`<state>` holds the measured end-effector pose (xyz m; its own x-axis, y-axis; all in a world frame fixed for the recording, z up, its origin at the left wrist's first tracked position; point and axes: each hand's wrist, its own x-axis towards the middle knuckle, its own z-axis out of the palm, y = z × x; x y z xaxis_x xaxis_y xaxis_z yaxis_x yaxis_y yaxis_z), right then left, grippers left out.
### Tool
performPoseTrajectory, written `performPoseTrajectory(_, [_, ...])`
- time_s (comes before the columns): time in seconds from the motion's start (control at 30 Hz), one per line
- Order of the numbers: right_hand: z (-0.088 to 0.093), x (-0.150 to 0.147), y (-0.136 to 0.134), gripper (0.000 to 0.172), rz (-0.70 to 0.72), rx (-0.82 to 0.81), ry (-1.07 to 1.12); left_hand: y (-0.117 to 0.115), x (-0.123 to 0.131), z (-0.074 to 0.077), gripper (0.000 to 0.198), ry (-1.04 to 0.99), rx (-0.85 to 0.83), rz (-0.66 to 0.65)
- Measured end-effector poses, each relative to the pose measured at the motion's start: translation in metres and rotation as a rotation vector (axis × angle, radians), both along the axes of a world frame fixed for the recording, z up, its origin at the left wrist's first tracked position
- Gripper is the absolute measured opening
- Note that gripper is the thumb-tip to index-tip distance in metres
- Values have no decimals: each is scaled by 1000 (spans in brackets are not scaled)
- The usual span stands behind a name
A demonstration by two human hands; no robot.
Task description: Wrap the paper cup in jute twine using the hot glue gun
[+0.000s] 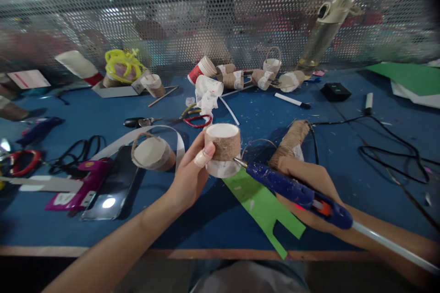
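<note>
The left hand [187, 176] holds the cup [222, 144] above the table [343, 160], fingers [204, 153] closed round its twine-wrapped side. This presents the seam to the glue gun [295, 191] clasped in the right hand [309, 183], nozzle touching.

The blue table [261, 112] lies open in the strip between the pliers [196, 120] and the twine spool [290, 141], and along the front edge at far left. The left hand [187, 178] with its cup [222, 145] and the right hand [307, 175] with the blue glue gun [292, 188] fill the middle front, above a green paper strip [264, 208]. To the left, a handled basket [151, 152], a phone [113, 185] and a pink glue gun [80, 188] crowd together. Black cables [395, 149] cross the right side. A row of cups [237, 78] lines the back, just before the perforated screen [220, 13], which closes the far side.
</note>
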<state>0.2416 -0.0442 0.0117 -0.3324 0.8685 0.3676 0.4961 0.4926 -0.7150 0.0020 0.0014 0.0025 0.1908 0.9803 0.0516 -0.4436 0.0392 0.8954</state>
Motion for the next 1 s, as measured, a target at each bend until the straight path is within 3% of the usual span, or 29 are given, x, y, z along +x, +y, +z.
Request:
performPoseTrajectory(0.3, [4, -1, 0, 29, -72, -43, -51, 0, -1, 0, 41, 18, 30, 26])
performPoseTrajectory(0.63, [5, 0, 1, 25, -22, 22, -142, 0, -1, -2, 40, 69, 54, 30])
performPoseTrajectory(1.0, [3, -1, 2, 25, -81, -6, -96, 0, -1, -5, 38, 9, 2, 50])
